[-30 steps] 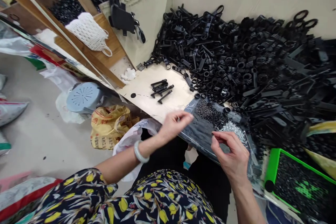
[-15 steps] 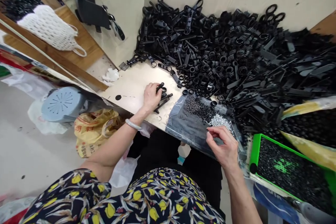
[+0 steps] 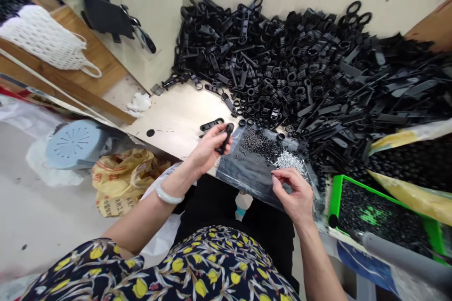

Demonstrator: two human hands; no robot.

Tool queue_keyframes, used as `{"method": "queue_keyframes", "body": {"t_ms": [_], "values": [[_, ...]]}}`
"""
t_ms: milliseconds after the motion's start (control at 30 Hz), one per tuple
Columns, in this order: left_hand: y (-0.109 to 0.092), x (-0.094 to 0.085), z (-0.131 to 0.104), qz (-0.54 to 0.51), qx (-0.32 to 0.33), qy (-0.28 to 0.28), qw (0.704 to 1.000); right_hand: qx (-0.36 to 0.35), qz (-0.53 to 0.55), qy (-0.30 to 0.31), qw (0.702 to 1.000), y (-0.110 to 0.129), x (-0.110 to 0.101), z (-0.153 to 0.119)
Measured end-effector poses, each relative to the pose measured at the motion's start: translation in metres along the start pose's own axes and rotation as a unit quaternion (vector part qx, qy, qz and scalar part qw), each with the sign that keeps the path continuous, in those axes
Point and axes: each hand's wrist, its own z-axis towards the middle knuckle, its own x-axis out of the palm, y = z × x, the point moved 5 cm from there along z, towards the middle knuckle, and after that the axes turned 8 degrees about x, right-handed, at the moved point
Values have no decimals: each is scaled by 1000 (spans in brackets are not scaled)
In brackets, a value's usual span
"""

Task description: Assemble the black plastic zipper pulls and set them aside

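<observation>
My left hand is closed around a black plastic part, held above the table near the left edge of a dark mat. Another black part lies on the pale tabletop just behind that hand. My right hand is over the mat's right side, thumb and index fingertips pinched on something small and dark that I cannot make out. Just behind its fingers is a heap of silvery pins. Small dark pieces are spread on the mat to the left of the pins.
A large pile of black parts fills the back and right. At the right stand a green tray of small black pieces and a grey cylindrical tool. White netting hangs over the left wooden frame. A blue stool is at lower left.
My left hand has lifted a black part off the tabletop and moved right, towards the mat. The pinched right hand stays over the mat. The whole view has shifted slightly.
</observation>
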Motion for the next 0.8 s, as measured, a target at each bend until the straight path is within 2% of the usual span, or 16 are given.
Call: {"method": "queue_keyframes", "body": {"t_ms": [33, 100, 167, 267, 367, 467, 633, 800], "values": [[12, 15, -10, -71, -64, 26, 995, -1, 3, 1, 1000, 2, 1, 1], [31, 39, -29, -172, -151, 62, 971, -6, 0, 2, 1000, 5, 2, 1], [46, 54, -43, -222, -190, 81, 953, -13, -8, 0, 1000, 8, 0, 0], [64, 66, -57, -227, -202, 112, 946, -25, -19, -3, 1000, 12, -3, -2], [74, 68, -67, -166, -184, 139, 959, -36, -35, 0, 999, 14, -5, -5], [78, 66, -73, -127, -178, 143, 965, -46, -44, 5, 998, 15, -3, -7], [85, 65, -77, -151, -208, 110, 960, -60, -55, 24, 996, 16, 6, -10], [93, 62, -77, -152, -198, 70, 966, -78, -67, 34, 994, 18, 12, -14]]}}
